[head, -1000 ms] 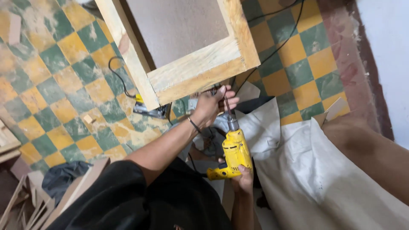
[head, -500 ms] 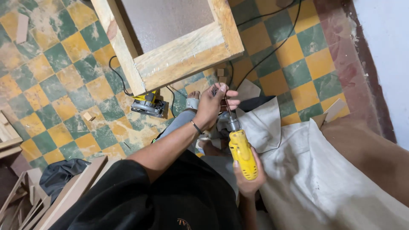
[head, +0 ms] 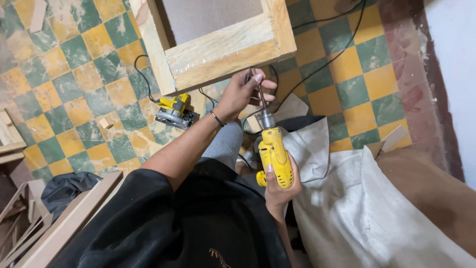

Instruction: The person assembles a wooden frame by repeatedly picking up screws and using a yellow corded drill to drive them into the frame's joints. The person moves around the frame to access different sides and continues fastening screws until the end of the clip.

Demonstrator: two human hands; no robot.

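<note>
The yellow drill, gripped in the right hand, has been swung toward twelve o'clock, its bit now pinched by the left hand just below the wooden frame.

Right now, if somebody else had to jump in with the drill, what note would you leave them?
Right hand: wrapped around the yellow electric drill, nose pointing up toward the wooden frame.
Left hand: fingertips pinching the long drill bit near its top end.
Nearby: a yellow jigsaw lies on the checkered tile floor, black cords trailing; a grey cloth lies to the right.
Done: the bit sits in the chuck.
Left: the bit tip is not yet on the wood; no hole shows in the frame edge.
</note>
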